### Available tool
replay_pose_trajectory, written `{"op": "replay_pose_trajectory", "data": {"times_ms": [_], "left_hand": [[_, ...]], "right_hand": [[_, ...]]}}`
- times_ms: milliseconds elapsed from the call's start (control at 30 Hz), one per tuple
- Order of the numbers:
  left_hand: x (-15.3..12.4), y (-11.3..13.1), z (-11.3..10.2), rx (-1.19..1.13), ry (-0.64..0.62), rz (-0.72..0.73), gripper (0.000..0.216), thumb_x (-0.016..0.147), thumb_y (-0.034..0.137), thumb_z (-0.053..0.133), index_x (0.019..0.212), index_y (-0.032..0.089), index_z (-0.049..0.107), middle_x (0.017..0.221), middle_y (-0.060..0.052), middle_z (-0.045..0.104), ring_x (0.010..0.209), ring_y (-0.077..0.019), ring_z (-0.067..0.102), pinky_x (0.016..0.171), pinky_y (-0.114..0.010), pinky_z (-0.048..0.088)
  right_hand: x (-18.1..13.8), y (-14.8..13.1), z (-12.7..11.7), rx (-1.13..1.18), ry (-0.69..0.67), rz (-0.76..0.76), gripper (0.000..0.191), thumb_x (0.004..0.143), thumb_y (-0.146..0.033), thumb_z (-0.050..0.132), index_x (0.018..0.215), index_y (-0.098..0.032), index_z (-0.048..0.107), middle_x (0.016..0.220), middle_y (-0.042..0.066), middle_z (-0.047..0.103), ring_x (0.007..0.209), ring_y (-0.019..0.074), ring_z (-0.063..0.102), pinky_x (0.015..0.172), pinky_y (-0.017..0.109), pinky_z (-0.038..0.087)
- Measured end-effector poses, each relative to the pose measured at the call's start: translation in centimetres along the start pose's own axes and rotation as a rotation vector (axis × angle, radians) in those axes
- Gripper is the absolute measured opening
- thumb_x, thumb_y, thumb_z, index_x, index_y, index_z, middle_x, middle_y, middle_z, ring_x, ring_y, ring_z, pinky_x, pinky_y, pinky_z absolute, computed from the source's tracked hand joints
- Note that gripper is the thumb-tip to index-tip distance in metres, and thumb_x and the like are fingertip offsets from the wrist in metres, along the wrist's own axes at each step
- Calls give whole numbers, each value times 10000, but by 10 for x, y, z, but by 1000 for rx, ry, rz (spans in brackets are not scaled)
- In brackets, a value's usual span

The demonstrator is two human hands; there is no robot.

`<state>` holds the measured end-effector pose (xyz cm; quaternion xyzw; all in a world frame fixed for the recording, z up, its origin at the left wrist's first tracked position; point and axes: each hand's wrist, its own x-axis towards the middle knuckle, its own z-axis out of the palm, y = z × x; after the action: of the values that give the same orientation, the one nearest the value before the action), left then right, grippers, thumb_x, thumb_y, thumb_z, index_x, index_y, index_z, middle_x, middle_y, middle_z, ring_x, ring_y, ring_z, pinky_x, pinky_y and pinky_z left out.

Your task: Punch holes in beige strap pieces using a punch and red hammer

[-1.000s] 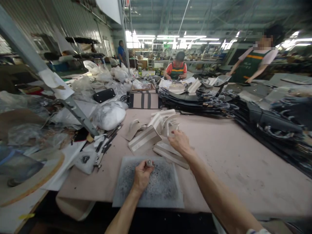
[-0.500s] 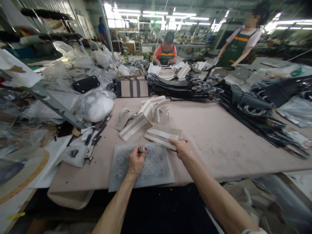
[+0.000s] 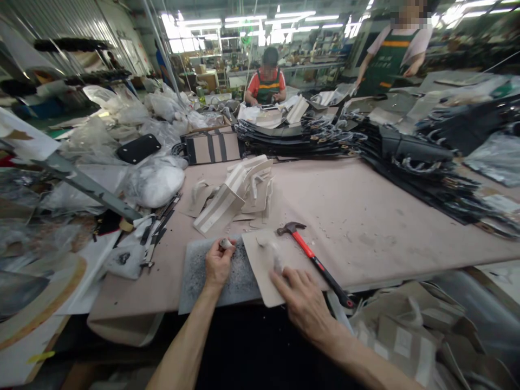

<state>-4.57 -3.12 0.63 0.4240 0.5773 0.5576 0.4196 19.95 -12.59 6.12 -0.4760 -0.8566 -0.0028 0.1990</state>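
Note:
My left hand (image 3: 217, 265) is closed around a small whitish cylinder (image 3: 226, 244), its end poking up past the thumb, above a grey speckled sheet (image 3: 193, 290) at the table's front. A beige panel (image 3: 255, 262) overlaps that sheet's right side; a curved, plastic-wrapped handle (image 3: 277, 262) shows on its face. My right hand (image 3: 306, 300) lies over the panel's lower right, with bent fingers and thumb gripping it beside the handle; part of the grip is hidden. Close by on the right rests a claw hammer (image 3: 311, 255) with a red and black handle.
Similar beige pieces (image 3: 239, 189) are heaped beyond the sheet. Stacked black bag parts (image 3: 300, 142) and a striped bag (image 3: 213, 145) line the back. Dark strips (image 3: 162, 227) and plastic bags (image 3: 152, 179) lie left. Two aproned people (image 3: 266, 81) are across the table.
My right hand has brought the panel nearer and turned its handle side up, partly over the sheet. The hammer now shows. My left hand still holds the cylinder.

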Motion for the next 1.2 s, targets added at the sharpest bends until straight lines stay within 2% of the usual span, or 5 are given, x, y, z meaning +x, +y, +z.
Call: {"op": "replay_pose_trajectory", "data": {"times_ms": [200, 500, 900, 1033, 1200], "left_hand": [[13, 15, 22, -140, -38, 3, 422, 730, 321, 771, 1086, 156, 616, 981, -87, 760, 927, -194, 712, 896, -325, 525], [29, 12, 77, -225, -249, -29, 367, 707, 304, 781, 1007, 157, 629, 908, -67, 762, 853, -186, 713, 821, -309, 538], [35, 0, 72, -186, -222, -89, 377, 723, 334, 771, 1019, 150, 627, 911, -68, 756, 840, -178, 703, 794, -293, 535], [35, 0, 71, -181, -243, -102, 371, 717, 324, 775, 1010, 154, 625, 912, -65, 752, 840, -182, 707, 769, -287, 544], [34, -1, 72, -115, -282, -44, 278, 746, 294, 746, 969, 164, 641, 906, -56, 748, 835, -172, 702, 762, -267, 534]], "right_hand": [[-44, -19, 41, 25, -86, 5, 517, 820, -90, 536, 1315, -233, 585, 1121, 116, 588, 909, 251, 486, 834, 398, 366], [-26, -6, 42, 32, -87, -23, 495, 829, -120, 552, 1315, -212, 572, 1117, 120, 566, 927, 261, 471, 867, 416, 353], [-10, -16, 24, -94, -46, -85, 419, 826, -187, 594, 1244, -177, 614, 1130, 128, 605, 1011, 285, 472, 1029, 462, 272], [-12, -15, 37, -60, -127, -75, 446, 800, -214, 635, 1244, -173, 613, 1057, 119, 606, 925, 274, 469, 951, 442, 320], [-23, -11, 53, 63, -219, -25, 533, 803, -191, 636, 1329, -231, 557, 1147, 110, 586, 952, 266, 471, 978, 453, 330]]}}
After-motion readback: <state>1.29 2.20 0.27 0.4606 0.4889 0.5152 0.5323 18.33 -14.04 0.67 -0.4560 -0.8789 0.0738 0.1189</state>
